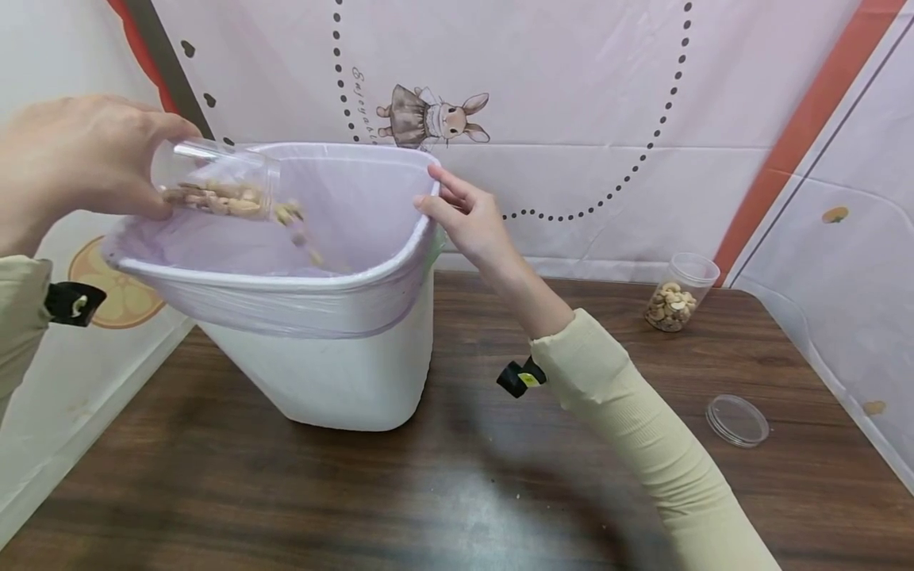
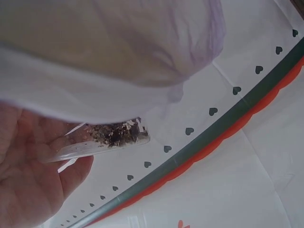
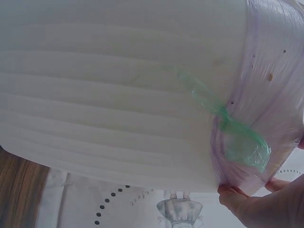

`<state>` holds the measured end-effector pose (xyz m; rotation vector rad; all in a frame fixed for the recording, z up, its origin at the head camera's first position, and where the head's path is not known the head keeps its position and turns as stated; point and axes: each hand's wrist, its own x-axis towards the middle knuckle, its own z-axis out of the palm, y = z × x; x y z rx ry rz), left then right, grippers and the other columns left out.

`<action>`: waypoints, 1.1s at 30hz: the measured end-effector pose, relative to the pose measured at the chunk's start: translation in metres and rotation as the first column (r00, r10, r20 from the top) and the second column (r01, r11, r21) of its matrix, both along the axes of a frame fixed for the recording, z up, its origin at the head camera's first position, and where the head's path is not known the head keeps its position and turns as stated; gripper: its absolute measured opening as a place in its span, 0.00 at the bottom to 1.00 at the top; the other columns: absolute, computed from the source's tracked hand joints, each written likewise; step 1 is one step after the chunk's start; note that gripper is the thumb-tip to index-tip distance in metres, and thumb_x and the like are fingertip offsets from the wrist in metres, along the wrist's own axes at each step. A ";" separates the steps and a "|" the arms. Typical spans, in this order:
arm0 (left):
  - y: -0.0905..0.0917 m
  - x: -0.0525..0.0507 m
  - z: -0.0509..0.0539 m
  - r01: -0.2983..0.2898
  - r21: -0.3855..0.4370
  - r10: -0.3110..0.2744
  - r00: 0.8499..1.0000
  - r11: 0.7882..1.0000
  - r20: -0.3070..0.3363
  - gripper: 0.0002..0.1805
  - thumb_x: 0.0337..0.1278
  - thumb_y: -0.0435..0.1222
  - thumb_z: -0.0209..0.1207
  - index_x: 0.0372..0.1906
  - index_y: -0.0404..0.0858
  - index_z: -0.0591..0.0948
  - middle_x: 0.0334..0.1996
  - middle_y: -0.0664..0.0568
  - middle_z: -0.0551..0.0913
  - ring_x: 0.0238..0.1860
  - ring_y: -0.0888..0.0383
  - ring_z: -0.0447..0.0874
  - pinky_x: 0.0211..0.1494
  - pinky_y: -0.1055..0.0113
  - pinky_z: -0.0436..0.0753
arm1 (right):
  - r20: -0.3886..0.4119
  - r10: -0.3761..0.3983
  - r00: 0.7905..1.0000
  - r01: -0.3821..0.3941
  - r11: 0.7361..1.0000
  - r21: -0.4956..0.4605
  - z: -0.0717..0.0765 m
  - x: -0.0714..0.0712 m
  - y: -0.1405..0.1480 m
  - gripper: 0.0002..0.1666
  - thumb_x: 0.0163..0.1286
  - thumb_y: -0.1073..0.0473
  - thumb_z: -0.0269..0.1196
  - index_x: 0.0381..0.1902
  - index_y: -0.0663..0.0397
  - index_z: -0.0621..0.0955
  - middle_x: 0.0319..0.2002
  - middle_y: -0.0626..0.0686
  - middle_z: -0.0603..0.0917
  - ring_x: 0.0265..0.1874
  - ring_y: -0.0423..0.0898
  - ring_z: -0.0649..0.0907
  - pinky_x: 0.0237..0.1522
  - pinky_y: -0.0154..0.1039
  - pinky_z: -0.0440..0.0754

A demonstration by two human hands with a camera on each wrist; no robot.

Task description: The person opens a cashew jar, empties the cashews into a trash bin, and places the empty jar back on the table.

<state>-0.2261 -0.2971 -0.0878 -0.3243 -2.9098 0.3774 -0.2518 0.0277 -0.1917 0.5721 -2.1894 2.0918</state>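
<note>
My left hand (image 1: 93, 159) grips a clear plastic jar (image 1: 236, 169) by its base end. The jar lies on its side over a white trash bin (image 1: 343, 373), its mouth facing right. Pale nut pieces (image 1: 221, 200) lie along its lower wall, and some are falling, blurred, into the bin. A thin purple bag (image 1: 357, 190) lines the bin and folds over its rim. My right hand (image 1: 474, 218) pinches the bin's right rim, thumb inside. In the left wrist view, dark crumbs (image 2: 118, 133) show in the jar.
An open jar of cashews (image 1: 671, 305) stands on the brown wooden table (image 1: 557, 500) at the right. A clear round lid (image 1: 738, 420) lies nearer. Small crumbs dot the table. A green plastic strip (image 3: 244, 142) hangs from the liner. Printed cloth (image 1: 571, 95) covers the walls.
</note>
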 end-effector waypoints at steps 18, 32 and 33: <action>0.002 0.000 0.000 -0.009 -0.021 0.009 1.000 1.000 0.017 0.41 0.19 0.32 0.66 0.56 0.36 0.71 0.41 0.31 0.75 0.37 0.41 0.70 0.32 0.45 0.71 | -0.006 0.004 1.000 -0.003 1.000 0.009 0.000 0.001 0.000 0.31 0.62 0.57 0.60 0.64 0.49 0.67 0.57 0.55 0.75 0.53 0.42 0.76 0.54 0.33 0.71; 0.008 -0.001 0.001 0.030 -0.033 -0.031 0.999 0.999 -0.036 0.43 0.17 0.29 0.66 0.57 0.37 0.71 0.49 0.33 0.73 0.42 0.39 0.70 0.30 0.46 0.71 | -0.003 -0.002 1.000 0.002 1.000 0.016 0.000 0.001 0.000 0.31 0.62 0.57 0.60 0.64 0.48 0.67 0.58 0.55 0.74 0.54 0.42 0.75 0.54 0.32 0.71; 0.009 -0.001 0.001 0.038 -0.038 -0.039 0.998 0.999 -0.040 0.43 0.17 0.29 0.66 0.57 0.38 0.71 0.49 0.33 0.73 0.43 0.39 0.69 0.32 0.45 0.71 | -0.006 -0.003 1.000 0.003 1.000 0.017 -0.001 0.000 0.000 0.31 0.62 0.57 0.59 0.64 0.48 0.67 0.58 0.55 0.74 0.54 0.42 0.75 0.54 0.32 0.71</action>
